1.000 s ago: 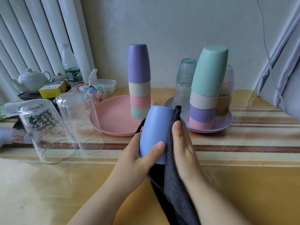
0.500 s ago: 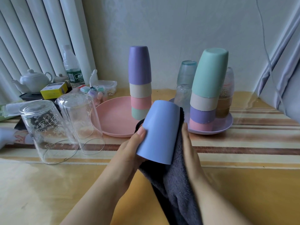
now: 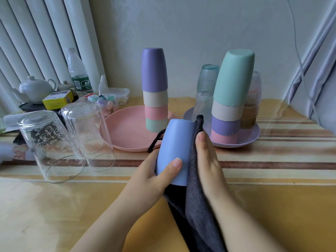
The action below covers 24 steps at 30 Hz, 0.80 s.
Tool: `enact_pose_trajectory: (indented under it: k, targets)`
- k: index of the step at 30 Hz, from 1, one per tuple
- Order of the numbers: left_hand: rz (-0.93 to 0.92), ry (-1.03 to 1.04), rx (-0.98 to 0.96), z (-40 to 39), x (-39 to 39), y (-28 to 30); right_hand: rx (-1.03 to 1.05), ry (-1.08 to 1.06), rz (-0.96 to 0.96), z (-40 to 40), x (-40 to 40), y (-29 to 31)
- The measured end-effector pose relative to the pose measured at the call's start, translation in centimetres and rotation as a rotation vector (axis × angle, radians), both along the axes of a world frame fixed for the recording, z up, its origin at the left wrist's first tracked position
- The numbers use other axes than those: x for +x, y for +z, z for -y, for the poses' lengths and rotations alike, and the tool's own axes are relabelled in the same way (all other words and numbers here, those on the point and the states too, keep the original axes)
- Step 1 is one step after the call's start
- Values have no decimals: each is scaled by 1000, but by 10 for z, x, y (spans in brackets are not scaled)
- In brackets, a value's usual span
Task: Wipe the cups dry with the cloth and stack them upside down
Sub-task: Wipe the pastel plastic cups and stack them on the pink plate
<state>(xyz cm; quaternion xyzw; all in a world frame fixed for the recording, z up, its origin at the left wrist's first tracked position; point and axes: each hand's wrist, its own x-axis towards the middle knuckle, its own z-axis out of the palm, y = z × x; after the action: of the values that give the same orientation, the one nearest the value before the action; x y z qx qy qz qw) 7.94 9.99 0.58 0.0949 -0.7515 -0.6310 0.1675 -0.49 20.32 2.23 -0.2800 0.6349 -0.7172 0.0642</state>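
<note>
The left hand [image 3: 151,175] grips the light blue plastic cup [image 3: 175,151], thumb curled across its near side, holding it bottom-up just above the table, near centre. This likely steadies it for wiping. The right hand [image 3: 207,160] lies flat with straight fingers, pressing the dark grey fleecy cloth [image 3: 194,206] against the cup's right side. Far behind stand two upside-down stacks: one on the pink plate [image 3: 127,131], another on the lilac plate [image 3: 252,133].
</note>
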Motion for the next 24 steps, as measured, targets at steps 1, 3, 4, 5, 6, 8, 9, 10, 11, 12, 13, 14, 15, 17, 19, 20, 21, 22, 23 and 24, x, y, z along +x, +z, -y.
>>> enact_pose_trajectory:
  k: [1,3,4,5,6,8,9,10,11,12,13,14,15,17,19,20,21,22,23,24]
  targets:
    - [1,-35,44,-2,1,3,-16,-6,30,-2,-2,3]
    - [-14,-53,179,-5,3,5,-44,14,104,-5,-7,2]
    - [-18,-40,255,-4,3,5,-50,24,143,-6,-7,3]
    - [-23,-28,322,-3,3,5,-54,38,167,-6,-6,2]
    - [-36,-28,372,-1,3,5,-39,60,171,-5,-3,1]
    - [-75,-40,497,0,2,6,4,133,157,-4,5,2]
    - [-87,-25,556,0,2,7,5,156,159,-3,7,2]
    - [-88,-1,583,2,1,6,3,171,165,-2,8,0]
    - [-70,18,604,3,0,7,6,187,166,-2,8,0]
    - [-49,48,600,5,-2,6,16,185,164,-1,8,1]
    - [-34,95,576,6,-4,6,25,175,141,0,7,0]
    - [-41,162,511,8,-5,3,21,155,107,0,6,0]
    - [-58,238,436,8,-6,3,14,133,65,0,5,1]
    - [-102,348,204,4,-5,4,5,82,-5,2,4,0]
    - [-112,341,44,-3,-3,4,12,64,-24,6,4,-4]
    - [-94,315,4,-5,-2,3,13,61,-34,7,4,-6]
    - [-62,290,-28,-5,-2,2,16,57,-45,9,5,-9]
    - [-29,258,-53,-4,-1,1,33,64,-49,9,6,-10]
    - [-1,221,-59,-2,-1,-1,36,75,-38,8,8,-9]
    - [18,174,-58,1,-1,-4,49,68,-28,7,7,-10]
